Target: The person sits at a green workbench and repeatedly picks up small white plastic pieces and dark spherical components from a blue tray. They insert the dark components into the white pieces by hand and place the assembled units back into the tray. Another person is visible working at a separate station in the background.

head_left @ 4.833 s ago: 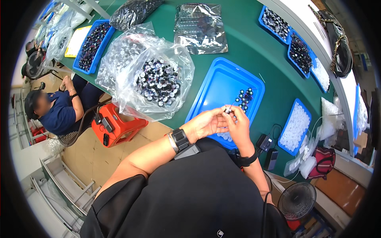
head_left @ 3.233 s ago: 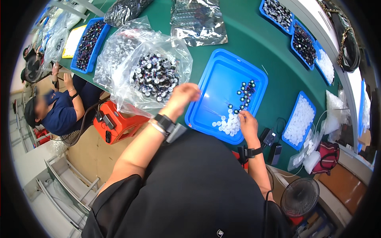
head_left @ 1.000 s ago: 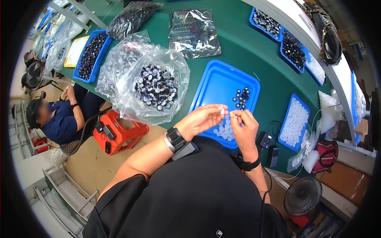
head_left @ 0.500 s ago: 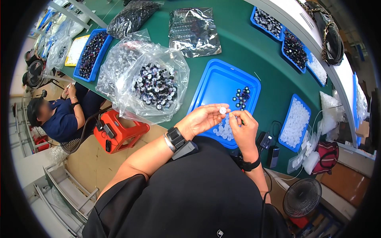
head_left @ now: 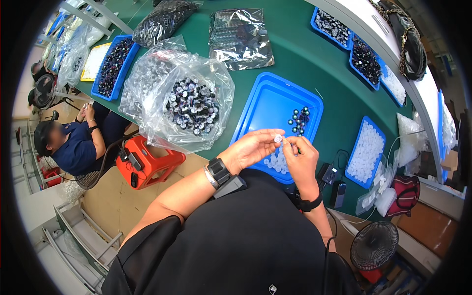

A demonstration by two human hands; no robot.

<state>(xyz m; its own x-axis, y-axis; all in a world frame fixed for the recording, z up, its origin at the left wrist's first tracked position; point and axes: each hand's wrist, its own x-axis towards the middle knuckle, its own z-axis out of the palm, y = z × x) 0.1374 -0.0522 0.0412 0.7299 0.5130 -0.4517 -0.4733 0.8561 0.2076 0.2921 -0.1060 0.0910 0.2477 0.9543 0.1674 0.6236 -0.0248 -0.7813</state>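
Note:
Over the blue tray (head_left: 263, 105), my left hand (head_left: 250, 149) pinches a small white round piece (head_left: 278, 138) between thumb and fingertips. My right hand (head_left: 301, 160) meets it from the right, thumb and finger pinched at the piece's edge; anything tiny between those fingertips is hidden. Inside the tray, several dark, shiny round pieces (head_left: 298, 121) lie in a cluster toward the right. A pile of white translucent round pieces (head_left: 277, 162) sits at the near end, partly covered by my hands.
Left of the tray, an open clear bag (head_left: 194, 108) holds dark-and-clear round pieces. A blue tray of white pieces (head_left: 365, 153) stands at right, near a small black device (head_left: 338, 193). A flat plastic pack (head_left: 241, 39) lies beyond. At far left, another person (head_left: 78, 142) sits near a red stool (head_left: 147, 162).
My right fingertips have come in against the white piece, which has shifted slightly right and tilted. My left hand has barely moved.

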